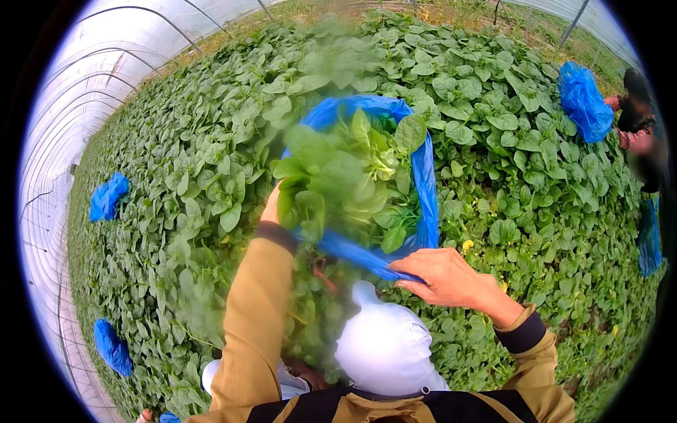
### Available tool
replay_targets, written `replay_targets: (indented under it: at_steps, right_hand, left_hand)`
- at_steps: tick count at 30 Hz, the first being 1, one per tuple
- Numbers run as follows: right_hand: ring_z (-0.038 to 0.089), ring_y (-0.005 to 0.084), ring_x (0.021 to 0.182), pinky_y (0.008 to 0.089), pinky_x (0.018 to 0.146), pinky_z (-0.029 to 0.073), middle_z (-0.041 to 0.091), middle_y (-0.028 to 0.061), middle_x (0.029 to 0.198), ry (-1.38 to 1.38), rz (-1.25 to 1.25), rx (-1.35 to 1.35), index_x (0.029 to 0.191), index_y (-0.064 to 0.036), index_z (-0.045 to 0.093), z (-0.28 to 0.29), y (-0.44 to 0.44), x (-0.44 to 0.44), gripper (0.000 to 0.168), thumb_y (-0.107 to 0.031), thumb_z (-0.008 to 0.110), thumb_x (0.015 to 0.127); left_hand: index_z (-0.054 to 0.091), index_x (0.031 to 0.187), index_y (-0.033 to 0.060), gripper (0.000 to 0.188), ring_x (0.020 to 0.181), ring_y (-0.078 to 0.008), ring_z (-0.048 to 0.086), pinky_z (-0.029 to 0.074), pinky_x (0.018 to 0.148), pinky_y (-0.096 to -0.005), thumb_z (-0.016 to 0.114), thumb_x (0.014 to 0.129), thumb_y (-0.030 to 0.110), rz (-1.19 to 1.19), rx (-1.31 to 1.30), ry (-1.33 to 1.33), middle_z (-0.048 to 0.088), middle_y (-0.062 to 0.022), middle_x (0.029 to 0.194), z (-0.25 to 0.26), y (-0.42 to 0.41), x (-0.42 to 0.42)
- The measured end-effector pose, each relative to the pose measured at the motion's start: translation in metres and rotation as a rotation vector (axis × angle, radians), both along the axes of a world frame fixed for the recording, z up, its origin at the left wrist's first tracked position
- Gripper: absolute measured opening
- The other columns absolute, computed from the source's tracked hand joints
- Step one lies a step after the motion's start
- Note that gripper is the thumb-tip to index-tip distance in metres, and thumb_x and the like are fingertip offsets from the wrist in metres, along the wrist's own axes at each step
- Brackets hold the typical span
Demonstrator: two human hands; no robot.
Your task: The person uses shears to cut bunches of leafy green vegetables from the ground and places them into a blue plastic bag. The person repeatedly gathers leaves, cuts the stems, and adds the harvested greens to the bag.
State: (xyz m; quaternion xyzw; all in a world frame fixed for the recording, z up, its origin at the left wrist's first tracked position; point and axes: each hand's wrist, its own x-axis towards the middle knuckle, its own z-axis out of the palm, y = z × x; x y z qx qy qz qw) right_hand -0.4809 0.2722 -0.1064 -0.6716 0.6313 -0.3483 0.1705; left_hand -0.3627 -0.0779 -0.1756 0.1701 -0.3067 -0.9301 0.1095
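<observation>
A blue plastic bag (427,193) lies open before me, its mouth spread wide and several picked leafy greens (391,158) inside. My right hand (449,277) pinches the bag's near right rim between thumb and fingers. At the bag's left side, my left hand (271,206) holds a bunch of broad-leaved greens (301,195). Leaves hide most of that hand's fingers, and part of the bunch is blurred. Just below the bag is a rounded shape in white cloth (386,343), close to my body.
Dense leafy plants (222,132) surround me under a plastic-film tunnel with curved hoops (143,16). Other blue bags lie at left (109,195) and lower left (112,347). At far right another person (640,121) is beside a full blue bag (586,103).
</observation>
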Motion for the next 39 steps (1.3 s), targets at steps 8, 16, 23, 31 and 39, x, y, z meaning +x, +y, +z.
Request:
replay_targets:
  at_steps: [8,16,23,31,39]
  right_hand:
    - [0.062,0.0289,0.107,0.0387,0.092,0.05,0.063,0.0174,0.116,-0.197,-0.42,-0.069,0.127,-0.001,0.054,0.019,-0.097,-0.04,0.047,-0.019,0.068,0.086]
    - [0.042,0.0405,0.128,0.0611,0.107,0.028,0.048,0.0202,0.136,0.67,-0.221,0.028,0.143,-0.017,0.042,-0.027,-0.205,-0.03,0.08,-0.049,0.073,0.076]
    - [0.044,0.0393,0.127,0.0608,0.104,0.032,0.045,0.0204,0.14,0.566,-0.277,0.024,0.147,-0.02,0.036,-0.067,-0.187,-0.04,0.088,-0.052,0.074,0.074]
    - [0.038,0.0391,0.134,0.0626,0.111,0.022,0.046,0.019,0.14,0.588,-0.287,-0.301,0.138,-0.02,0.05,-0.009,-0.195,-0.031,0.075,-0.049,0.075,0.074]
    - [0.03,0.0405,0.139,0.0668,0.109,0.022,0.036,0.0188,0.148,0.829,0.009,0.094,0.14,-0.02,0.046,-0.081,-0.232,0.008,0.072,-0.05,0.067,0.079]
  left_hand:
    - [0.059,0.109,-0.0013,0.037,0.086,-0.0289,0.066,0.051,0.076,-0.0382,0.07,0.085,0.024,0.177,-1.44,-0.807,0.067,-0.0148,0.1,-0.006,-0.057,-0.01]
    - [0.046,0.119,0.0001,0.063,0.103,-0.0408,0.057,0.047,0.086,-0.0499,0.08,0.073,0.027,-0.092,-2.091,-1.257,0.059,-0.0251,0.107,0.059,-0.029,-0.012]
    - [0.043,0.136,-0.0004,0.076,0.126,-0.0379,0.042,0.037,0.104,-0.047,0.079,0.077,0.03,0.626,-1.976,-0.957,0.046,-0.0197,0.136,0.027,0.01,0.039]
    - [0.056,0.121,0.0065,0.04,0.096,-0.0213,0.064,0.053,0.078,-0.0469,0.057,0.096,0.038,0.225,-0.207,-0.707,0.066,-0.0064,0.107,-0.011,0.027,0.097]
    - [0.057,0.109,0.0051,0.031,0.06,-0.0129,0.061,0.047,0.04,-0.0246,0.058,0.096,0.034,0.303,-0.371,-0.624,0.065,-0.0042,0.085,0.093,0.073,0.092]
